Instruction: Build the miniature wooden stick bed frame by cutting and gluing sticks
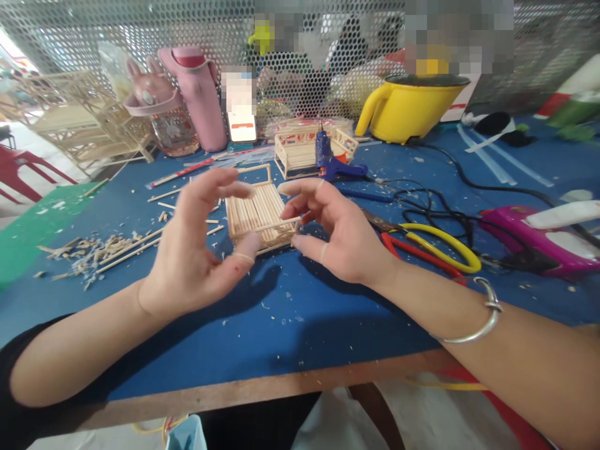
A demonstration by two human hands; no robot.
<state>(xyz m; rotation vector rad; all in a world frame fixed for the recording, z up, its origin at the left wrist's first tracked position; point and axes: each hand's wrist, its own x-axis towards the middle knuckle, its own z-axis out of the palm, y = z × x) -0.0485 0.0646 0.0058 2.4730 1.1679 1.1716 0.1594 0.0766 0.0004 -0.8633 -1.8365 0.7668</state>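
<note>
We see a blue table [290, 325] before a perforated mesh screen [94, 31]; our left hand [192, 250] and right hand [337, 231], fingers spread, flank a small stick frame [257, 215], thumbs touching it.

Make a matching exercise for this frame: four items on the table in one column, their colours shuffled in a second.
Things:
1. glue gun
2. pot
3. bottle sleeve
4. stick frame between the left hand and right hand

Colours:
A. pink
B. pale wood
C. blue
D. yellow

Pairs: 1-C, 2-D, 3-A, 4-B
</note>
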